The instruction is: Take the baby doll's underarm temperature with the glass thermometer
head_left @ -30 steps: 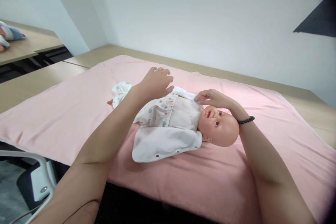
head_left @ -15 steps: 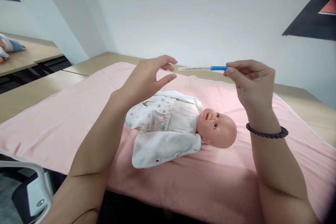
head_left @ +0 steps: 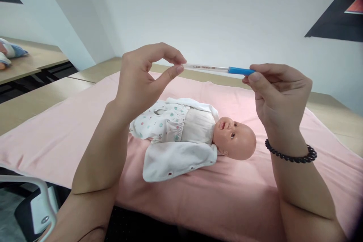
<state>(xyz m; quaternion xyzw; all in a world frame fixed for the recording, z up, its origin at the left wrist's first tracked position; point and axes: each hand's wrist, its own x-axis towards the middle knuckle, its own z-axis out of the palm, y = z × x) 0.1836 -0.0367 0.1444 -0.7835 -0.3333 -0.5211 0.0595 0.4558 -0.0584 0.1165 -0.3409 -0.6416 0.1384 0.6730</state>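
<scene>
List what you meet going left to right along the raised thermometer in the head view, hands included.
left hand → clear glass stem of the thermometer → its blue end → right hand

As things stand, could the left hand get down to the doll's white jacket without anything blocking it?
Probably yes. The left hand hovers above the doll, and only open air lies over the white jacket. But its fingertips pinch the clear end of the thermometer, so it would have to let go.
</scene>
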